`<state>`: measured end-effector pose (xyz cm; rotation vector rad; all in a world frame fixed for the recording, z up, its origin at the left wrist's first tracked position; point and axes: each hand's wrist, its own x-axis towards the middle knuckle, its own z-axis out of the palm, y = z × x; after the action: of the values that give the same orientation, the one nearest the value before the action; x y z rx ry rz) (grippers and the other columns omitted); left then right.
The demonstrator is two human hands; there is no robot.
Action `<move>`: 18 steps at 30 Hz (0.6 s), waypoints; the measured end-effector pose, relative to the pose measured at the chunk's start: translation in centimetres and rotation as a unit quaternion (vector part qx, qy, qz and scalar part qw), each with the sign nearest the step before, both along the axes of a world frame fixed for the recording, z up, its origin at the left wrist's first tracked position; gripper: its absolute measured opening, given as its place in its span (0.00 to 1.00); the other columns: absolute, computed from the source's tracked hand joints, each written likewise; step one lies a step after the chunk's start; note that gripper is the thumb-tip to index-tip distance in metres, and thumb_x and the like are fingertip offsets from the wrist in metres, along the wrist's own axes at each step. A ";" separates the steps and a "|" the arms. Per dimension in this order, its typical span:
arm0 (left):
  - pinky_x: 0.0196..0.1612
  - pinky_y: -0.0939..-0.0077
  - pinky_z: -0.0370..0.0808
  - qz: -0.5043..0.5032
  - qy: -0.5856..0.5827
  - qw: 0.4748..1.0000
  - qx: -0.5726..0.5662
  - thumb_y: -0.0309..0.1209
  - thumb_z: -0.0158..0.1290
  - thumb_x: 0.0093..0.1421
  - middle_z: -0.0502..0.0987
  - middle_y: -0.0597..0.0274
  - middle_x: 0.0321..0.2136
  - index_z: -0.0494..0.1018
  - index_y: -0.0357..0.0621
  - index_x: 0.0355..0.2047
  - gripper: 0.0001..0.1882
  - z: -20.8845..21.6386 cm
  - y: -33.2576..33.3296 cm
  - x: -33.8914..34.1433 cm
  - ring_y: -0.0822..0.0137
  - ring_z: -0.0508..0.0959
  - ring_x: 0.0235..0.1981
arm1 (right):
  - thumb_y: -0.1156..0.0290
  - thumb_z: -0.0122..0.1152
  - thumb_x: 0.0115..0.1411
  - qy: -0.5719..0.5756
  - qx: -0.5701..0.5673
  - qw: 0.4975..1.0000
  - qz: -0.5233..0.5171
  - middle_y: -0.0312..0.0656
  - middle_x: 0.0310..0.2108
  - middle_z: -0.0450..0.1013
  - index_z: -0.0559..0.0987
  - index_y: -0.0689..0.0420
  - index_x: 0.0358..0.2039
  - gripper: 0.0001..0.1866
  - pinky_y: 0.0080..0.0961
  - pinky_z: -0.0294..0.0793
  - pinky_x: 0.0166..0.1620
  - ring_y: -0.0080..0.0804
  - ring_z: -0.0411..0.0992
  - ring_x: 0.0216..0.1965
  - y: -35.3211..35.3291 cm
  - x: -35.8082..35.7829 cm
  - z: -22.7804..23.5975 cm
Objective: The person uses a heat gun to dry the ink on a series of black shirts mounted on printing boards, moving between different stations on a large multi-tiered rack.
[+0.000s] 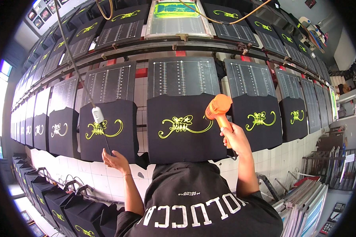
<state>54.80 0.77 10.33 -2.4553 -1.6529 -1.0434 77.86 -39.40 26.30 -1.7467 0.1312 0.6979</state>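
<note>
My right hand (237,138) is closed round the handle of an orange heat gun (218,106). Its nozzle hangs over the right end of the yellow-green line print (182,125) on a black T-shirt (178,148), which is stretched over a flat printing board (182,79) directly ahead. My left hand (115,161) is open, fingers apart, beside the lower end of a black cord (106,139); whether it touches the cord I cannot tell. A white socket connector (97,114) hangs on that cord, in front of the neighbouring printed shirt (106,148).
Boards with printed black shirts run along both sides of a metal rail (130,49). A printing screen frame (178,25) with yellow-green ink lies across the rail. Another row of shirts (63,201) stands behind at lower left. Stacked frames (300,211) lean at lower right. Hoses dangle overhead.
</note>
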 end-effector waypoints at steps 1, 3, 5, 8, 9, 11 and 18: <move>0.55 0.60 0.65 -0.061 -0.024 0.998 -0.019 0.24 0.48 0.60 0.72 0.51 0.49 0.70 0.39 0.50 0.17 0.2 -0.5 0.5 0.50 0.67 0.54 | 0.65 0.57 0.62 -0.001 -0.002 1.000 -0.004 0.35 0.26 0.71 0.74 0.63 0.45 0.16 0.19 0.72 0.22 0.18 0.69 0.19 0.1 -0.3 -0.2; 0.53 0.62 0.67 -0.183 -0.074 0.978 -0.060 0.24 0.49 0.60 0.73 0.50 0.47 0.70 0.38 0.50 0.17 0.5 -2.4 2.4 0.51 0.70 0.51 | 0.67 0.56 0.63 -0.001 -0.007 1.000 -0.028 0.35 0.27 0.71 0.73 0.64 0.48 0.17 0.19 0.71 0.23 0.18 0.68 0.19 -0.1 -1.0 -0.1; 0.51 0.63 0.69 -0.274 -0.102 0.919 -0.266 0.24 0.50 0.60 0.73 0.49 0.45 0.70 0.35 0.49 0.16 0.3 -4.1 4.7 0.54 0.73 0.47 | 0.69 0.55 0.63 -0.017 -0.027 0.998 -0.045 0.36 0.27 0.71 0.73 0.65 0.51 0.18 0.18 0.70 0.22 0.17 0.67 0.19 -0.2 -1.9 0.0; 0.51 0.63 0.70 -0.360 -0.095 0.870 -0.323 0.25 0.49 0.62 0.72 0.48 0.46 0.69 0.34 0.51 0.17 -1.7 -5.5 9.4 0.55 0.74 0.45 | 0.69 0.55 0.63 -0.082 -0.067 0.993 -0.053 0.36 0.26 0.70 0.72 0.64 0.54 0.20 0.18 0.70 0.22 0.17 0.68 0.19 -0.9 -4.1 -0.7; 0.52 0.62 0.70 -0.366 -0.090 0.869 -0.322 0.26 0.49 0.62 0.72 0.47 0.46 0.68 0.34 0.51 0.17 -2.5 -5.6 10.9 0.54 0.74 0.45 | 0.68 0.56 0.62 -0.074 -0.063 0.993 -0.064 0.36 0.26 0.71 0.73 0.63 0.53 0.20 0.18 0.70 0.23 0.18 0.68 0.18 -1.2 -4.7 -0.9; 0.54 0.61 0.69 -0.374 -0.079 0.868 -0.316 0.31 0.48 0.66 0.69 0.44 0.50 0.64 0.34 0.56 0.21 -4.3 -5.3 13.6 0.50 0.71 0.50 | 0.67 0.57 0.62 -0.059 -0.051 0.993 -0.087 0.35 0.25 0.72 0.75 0.61 0.51 0.19 0.18 0.71 0.23 0.18 0.69 0.18 -1.6 -5.4 -0.7; 0.58 0.58 0.67 -0.337 -0.005 0.901 -0.272 0.39 0.43 0.69 0.65 0.42 0.56 0.60 0.38 0.62 0.26 -4.3 -7.2 17.7 0.44 0.67 0.57 | 0.66 0.56 0.64 -0.005 0.052 0.995 -0.085 0.35 0.27 0.71 0.74 0.62 0.47 0.16 0.18 0.71 0.24 0.18 0.68 0.20 -1.7 -2.3 -0.6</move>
<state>72.55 -6.40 6.06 -3.5493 -1.2123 -0.6466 75.58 -41.06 25.72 -1.6175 0.2293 0.5617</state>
